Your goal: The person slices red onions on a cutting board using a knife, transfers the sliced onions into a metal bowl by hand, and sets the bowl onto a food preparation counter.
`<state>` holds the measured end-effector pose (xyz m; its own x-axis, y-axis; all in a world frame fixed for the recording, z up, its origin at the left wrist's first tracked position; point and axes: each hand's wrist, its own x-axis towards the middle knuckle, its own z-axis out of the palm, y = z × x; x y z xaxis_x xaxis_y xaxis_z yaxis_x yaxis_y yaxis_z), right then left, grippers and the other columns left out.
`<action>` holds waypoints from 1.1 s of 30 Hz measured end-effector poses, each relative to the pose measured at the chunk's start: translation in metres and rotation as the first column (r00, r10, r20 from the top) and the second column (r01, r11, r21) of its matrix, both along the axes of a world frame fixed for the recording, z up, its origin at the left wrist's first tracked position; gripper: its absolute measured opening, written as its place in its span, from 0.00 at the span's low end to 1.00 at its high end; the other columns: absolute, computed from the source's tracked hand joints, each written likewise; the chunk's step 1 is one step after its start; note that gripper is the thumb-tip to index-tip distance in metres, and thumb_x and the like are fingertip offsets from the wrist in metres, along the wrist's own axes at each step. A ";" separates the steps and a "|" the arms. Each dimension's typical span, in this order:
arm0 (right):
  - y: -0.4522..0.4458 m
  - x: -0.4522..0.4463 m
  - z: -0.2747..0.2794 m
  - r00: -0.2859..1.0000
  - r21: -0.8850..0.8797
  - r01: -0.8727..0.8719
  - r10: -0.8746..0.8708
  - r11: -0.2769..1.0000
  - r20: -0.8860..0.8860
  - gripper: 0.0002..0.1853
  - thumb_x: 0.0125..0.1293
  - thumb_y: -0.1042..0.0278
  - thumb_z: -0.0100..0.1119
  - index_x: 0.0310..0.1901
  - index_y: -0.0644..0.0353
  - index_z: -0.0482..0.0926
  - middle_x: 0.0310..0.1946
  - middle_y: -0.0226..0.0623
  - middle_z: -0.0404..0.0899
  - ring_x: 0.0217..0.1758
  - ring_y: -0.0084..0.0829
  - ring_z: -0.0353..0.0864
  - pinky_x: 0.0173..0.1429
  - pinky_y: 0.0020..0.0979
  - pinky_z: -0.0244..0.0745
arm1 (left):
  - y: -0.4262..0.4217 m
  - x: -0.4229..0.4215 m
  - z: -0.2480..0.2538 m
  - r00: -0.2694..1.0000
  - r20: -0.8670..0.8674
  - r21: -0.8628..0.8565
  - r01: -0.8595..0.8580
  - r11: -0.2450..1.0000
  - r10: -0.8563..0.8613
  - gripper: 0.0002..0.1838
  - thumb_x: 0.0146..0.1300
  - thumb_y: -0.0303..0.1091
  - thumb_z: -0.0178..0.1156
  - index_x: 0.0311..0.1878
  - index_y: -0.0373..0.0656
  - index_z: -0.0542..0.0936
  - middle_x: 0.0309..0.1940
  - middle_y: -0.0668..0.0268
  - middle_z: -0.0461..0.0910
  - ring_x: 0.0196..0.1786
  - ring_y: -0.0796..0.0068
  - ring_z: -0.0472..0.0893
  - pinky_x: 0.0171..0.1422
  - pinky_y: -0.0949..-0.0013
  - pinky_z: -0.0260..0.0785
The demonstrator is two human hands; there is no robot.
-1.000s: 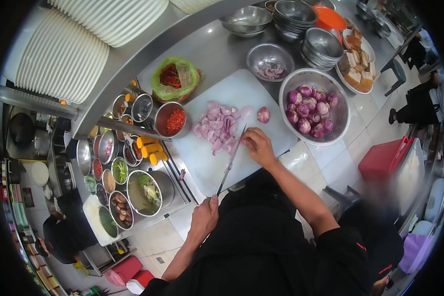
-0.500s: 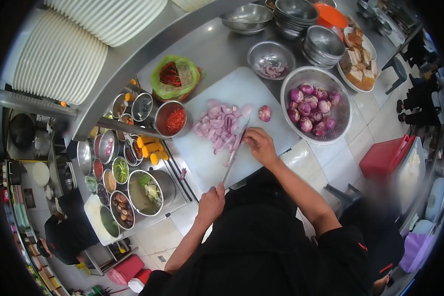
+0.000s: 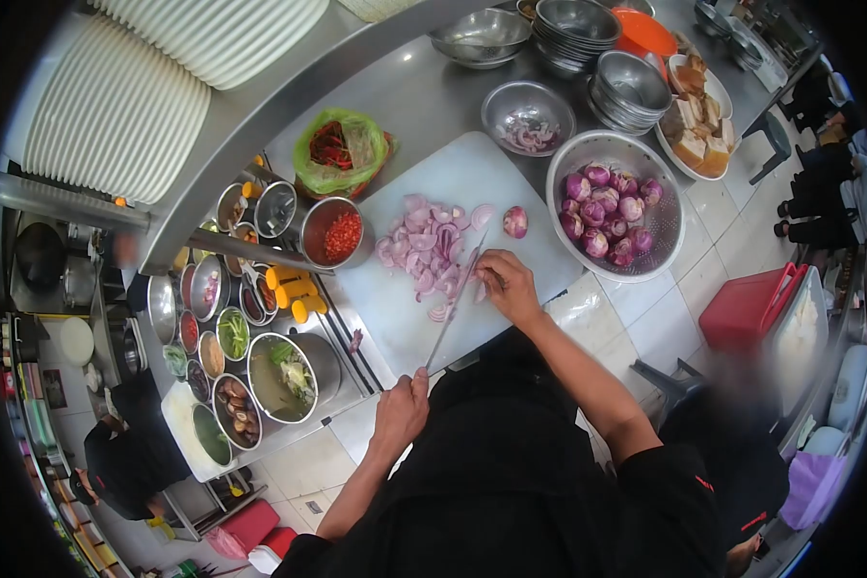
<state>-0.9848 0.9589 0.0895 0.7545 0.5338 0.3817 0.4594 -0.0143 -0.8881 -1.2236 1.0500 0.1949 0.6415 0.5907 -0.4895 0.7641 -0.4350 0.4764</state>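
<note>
The left hand point(image 3: 402, 412) has its grip clamped on the knife point(image 3: 444, 329), which extends over the cutting board point(image 3: 472, 171) beside sliced onions point(image 3: 421, 243). The right hand point(image 3: 509, 286) is beside the knife; its grip state cannot be determined.

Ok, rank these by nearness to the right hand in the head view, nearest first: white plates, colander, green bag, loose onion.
1. Loose onion: on the board, just beyond the right hand.
2. Colander: to the right, by the board's edge.
3. Green bag: to the left, off the board's upper-left edge.
4. White plates: farthest, at upper left.
</note>
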 end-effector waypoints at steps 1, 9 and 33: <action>-0.001 0.001 0.001 1.000 -0.008 -0.016 0.016 1.000 0.024 0.10 0.54 0.86 0.61 0.37 0.63 0.79 0.39 0.41 0.80 0.47 0.45 0.79 0.49 0.39 0.76 | 0.000 -0.004 0.000 1.000 0.001 0.009 -0.028 1.000 0.028 0.31 0.76 0.53 0.42 0.34 0.30 0.77 0.30 0.32 0.78 0.40 0.27 0.78 0.47 0.37 0.68; 0.002 -0.001 0.005 0.998 -0.055 -0.021 0.025 0.998 0.065 0.10 0.56 0.85 0.61 0.39 0.61 0.80 0.43 0.41 0.80 0.48 0.45 0.79 0.50 0.39 0.76 | 0.000 -0.026 0.014 0.995 -0.014 -0.051 -0.099 0.994 0.098 0.32 0.76 0.54 0.40 0.36 0.30 0.78 0.32 0.34 0.79 0.42 0.28 0.78 0.47 0.38 0.67; 0.000 0.022 0.026 0.924 -0.492 -0.124 0.281 0.861 0.259 0.15 0.53 0.76 0.63 0.45 0.55 0.79 0.34 0.39 0.79 0.45 0.44 0.79 0.48 0.42 0.76 | 0.014 -0.074 0.024 0.979 -0.200 -0.211 -0.075 0.975 0.032 0.37 0.73 0.59 0.40 0.33 0.30 0.83 0.35 0.37 0.81 0.45 0.34 0.80 0.55 0.45 0.69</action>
